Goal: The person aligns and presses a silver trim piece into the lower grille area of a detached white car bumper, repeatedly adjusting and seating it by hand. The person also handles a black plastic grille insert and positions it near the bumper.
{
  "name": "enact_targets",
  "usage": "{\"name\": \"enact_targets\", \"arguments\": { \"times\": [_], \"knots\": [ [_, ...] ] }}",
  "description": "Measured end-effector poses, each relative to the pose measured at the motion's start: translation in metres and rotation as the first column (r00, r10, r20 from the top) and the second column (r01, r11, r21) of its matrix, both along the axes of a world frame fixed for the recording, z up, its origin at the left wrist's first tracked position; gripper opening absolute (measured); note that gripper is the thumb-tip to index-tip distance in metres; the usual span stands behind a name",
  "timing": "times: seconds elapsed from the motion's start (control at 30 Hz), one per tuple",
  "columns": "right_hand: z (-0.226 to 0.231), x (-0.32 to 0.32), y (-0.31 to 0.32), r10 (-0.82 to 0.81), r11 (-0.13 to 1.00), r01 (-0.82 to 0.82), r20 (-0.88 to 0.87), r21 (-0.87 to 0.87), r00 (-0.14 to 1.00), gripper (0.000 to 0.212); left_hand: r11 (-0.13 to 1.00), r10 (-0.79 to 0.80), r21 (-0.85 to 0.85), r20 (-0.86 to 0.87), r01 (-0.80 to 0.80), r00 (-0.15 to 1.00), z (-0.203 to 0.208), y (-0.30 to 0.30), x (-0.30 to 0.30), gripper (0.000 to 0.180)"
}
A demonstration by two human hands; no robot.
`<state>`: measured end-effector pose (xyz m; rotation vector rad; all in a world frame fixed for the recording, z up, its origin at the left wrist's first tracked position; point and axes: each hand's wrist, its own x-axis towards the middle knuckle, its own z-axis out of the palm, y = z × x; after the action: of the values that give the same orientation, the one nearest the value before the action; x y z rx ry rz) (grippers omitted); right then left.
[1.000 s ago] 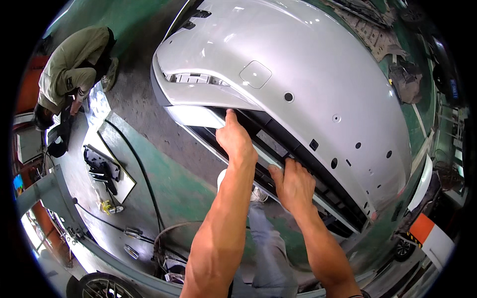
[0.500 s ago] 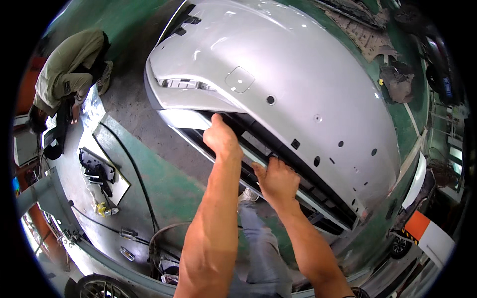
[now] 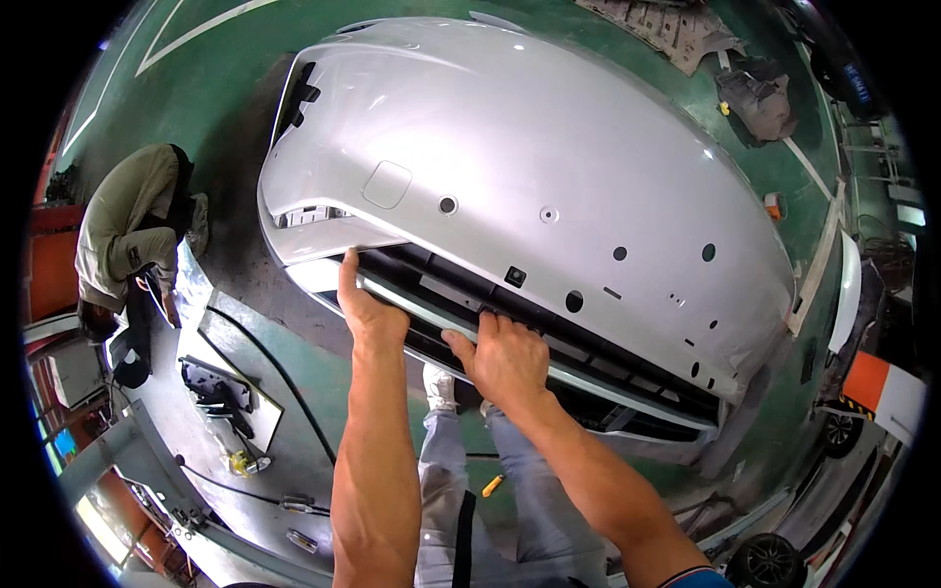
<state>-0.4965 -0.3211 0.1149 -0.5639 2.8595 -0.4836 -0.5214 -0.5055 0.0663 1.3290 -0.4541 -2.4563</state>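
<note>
I'm looking down on a green-painted workshop floor [image 3: 225, 69] with white lines, a grey strip running along its left side. A silver car bumper [image 3: 510, 157] fills the middle of my view, standing just in front of me. My left hand [image 3: 368, 309] grips the black lower grille [image 3: 549, 343] at its left end, fingers curled over the edge. My right hand [image 3: 505, 358] clamps the same grille near its middle. A crouching person [image 3: 127, 225] works far left. A small orange tool [image 3: 492, 485] lies by my feet. I see no containers here.
</note>
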Motion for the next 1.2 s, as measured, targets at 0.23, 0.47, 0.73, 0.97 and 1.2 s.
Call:
{"name": "enact_targets", "arguments": {
  "times": [0.23, 0.47, 0.73, 0.97, 1.2],
  "knots": [
    [0.005, -0.003, -0.005, -0.012, 1.000, 0.010, 0.068, 0.019, 0.998, 0.052, 0.998, -0.017, 0.054, 0.014, 0.017, 1.000, -0.004, -0.009, -0.009, 0.069],
    [0.017, 0.000, -0.001, 0.051, 0.999, -0.048, 0.203, -0.018, 0.978, 0.046, 0.990, 0.101, 0.095, 0.009, -0.102, 0.995, -0.017, -0.008, -0.012, 0.065],
    [0.076, -0.027, -0.050, 0.138, 0.760, 0.294, 0.585, -0.580, 0.799, 0.022, 0.975, 0.183, 0.127, 0.014, -0.183, 0.983, -0.002, -0.005, -0.004, 0.069],
    [0.036, -0.106, -0.168, 0.203, 0.526, 0.483, 0.655, -0.700, 0.728, 0.039, 0.951, 0.264, 0.211, -0.175, -0.226, 0.949, 0.001, -0.009, 0.013, 0.073],
    [0.013, -0.121, -0.223, 0.395, 0.607, 0.343, 0.646, -0.717, 0.653, 0.049, 0.940, 0.282, 0.263, -0.244, -0.217, 0.928, 0.002, -0.016, 0.015, 0.088]
  ]
}}
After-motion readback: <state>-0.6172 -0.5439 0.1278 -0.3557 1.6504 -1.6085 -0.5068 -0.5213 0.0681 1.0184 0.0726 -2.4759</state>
